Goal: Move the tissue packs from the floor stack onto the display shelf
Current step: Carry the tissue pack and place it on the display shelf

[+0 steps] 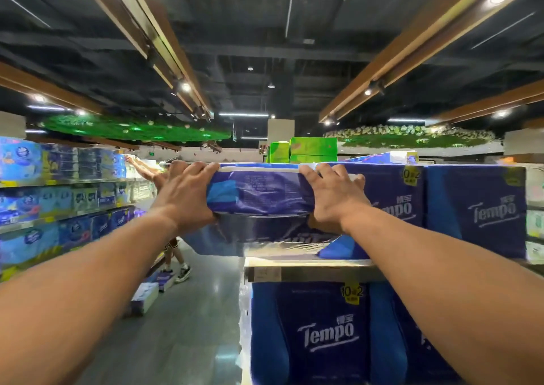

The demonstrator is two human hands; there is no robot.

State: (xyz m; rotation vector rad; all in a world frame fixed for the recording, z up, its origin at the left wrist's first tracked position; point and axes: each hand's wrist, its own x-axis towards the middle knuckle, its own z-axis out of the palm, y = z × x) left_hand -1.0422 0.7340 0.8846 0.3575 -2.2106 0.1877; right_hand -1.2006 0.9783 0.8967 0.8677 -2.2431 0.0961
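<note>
Display shelf (309, 264) is running from centre toward 3 o'clock, carrying upright blue Tempo packs (474, 208) at 3 o'clock; more packs (321, 334) are standing beneath at 6 o'clock. Held tissue pack (259, 192) is sitting at centre, partly overhanging the shelf's left end. Left hand (182, 196) is gripping its 9 o'clock end, fingers curled over the top. Right hand (332, 199) is clasping its 3 o'clock side, fingers slightly spread across the top.

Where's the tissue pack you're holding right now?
Centre of the head view, the tissue pack is gripped between left hand and right hand, above the shelf edge, left of the stocked Tempo packs.
</note>
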